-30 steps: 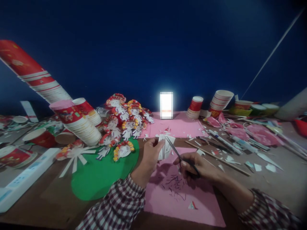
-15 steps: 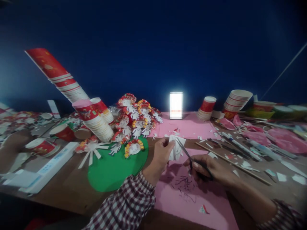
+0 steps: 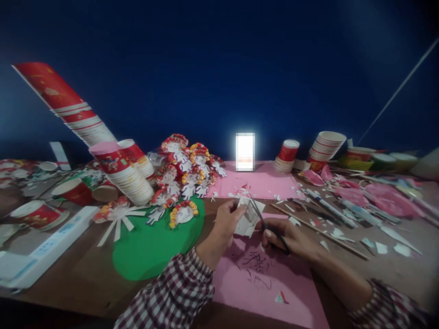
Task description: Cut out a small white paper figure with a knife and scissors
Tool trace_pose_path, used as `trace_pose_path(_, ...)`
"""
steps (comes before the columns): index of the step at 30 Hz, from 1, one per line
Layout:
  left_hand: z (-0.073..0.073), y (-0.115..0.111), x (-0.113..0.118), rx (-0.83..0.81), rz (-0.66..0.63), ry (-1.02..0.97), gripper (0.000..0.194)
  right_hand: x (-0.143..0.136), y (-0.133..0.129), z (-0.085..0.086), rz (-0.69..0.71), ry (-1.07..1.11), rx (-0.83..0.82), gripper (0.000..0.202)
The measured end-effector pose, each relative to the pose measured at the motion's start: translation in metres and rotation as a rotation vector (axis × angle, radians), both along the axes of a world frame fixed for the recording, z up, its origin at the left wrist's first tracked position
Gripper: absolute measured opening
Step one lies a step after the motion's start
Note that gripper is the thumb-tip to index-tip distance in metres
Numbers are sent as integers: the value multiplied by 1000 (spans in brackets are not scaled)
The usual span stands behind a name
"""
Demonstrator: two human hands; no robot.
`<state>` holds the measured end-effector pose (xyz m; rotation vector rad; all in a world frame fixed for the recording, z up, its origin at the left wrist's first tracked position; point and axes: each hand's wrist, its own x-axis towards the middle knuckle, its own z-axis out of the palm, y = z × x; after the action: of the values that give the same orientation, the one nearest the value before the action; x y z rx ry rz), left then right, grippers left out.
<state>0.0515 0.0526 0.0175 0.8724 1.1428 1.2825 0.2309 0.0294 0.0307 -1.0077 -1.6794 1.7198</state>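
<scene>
The scissors (image 3: 259,213) are in the right hand (image 3: 286,237), whose fingers wrap the black handles; their long axis runs slantwise, tips pointing forward and leftward, handles back toward the right wrist. The left hand (image 3: 222,226) pinches a piece of white paper (image 3: 247,225) by its left edge, above a pink sheet (image 3: 260,294). The blades cross the paper's right part; whether they bite into it, I cannot tell.

The brown worktop (image 3: 82,278) stretches toward a plain, dark blue wall (image 3: 206,68). Left of the hands lies a smooth green sheet (image 3: 147,251) with rounded edges, overlapped by flat paper figures (image 3: 185,214) with ruffled red and yellow trim. Ribbed stacks of paper cups (image 3: 128,180) lean behind a long white power strip (image 3: 51,249). Rightward, a thin straight stick (image 3: 322,232) lies among angular paper scraps (image 3: 381,248) and crumpled pink material (image 3: 389,198).
</scene>
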Motion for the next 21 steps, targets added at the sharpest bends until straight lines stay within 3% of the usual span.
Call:
trace_pose_path(8,4,-3,1,-65,-39,-39,28,-1,1,-2,11,-68,166,49)
trace_pose_path(21,8,-6,6,-122,-69,-89,31,-1,0,0,-16,-83,83,51)
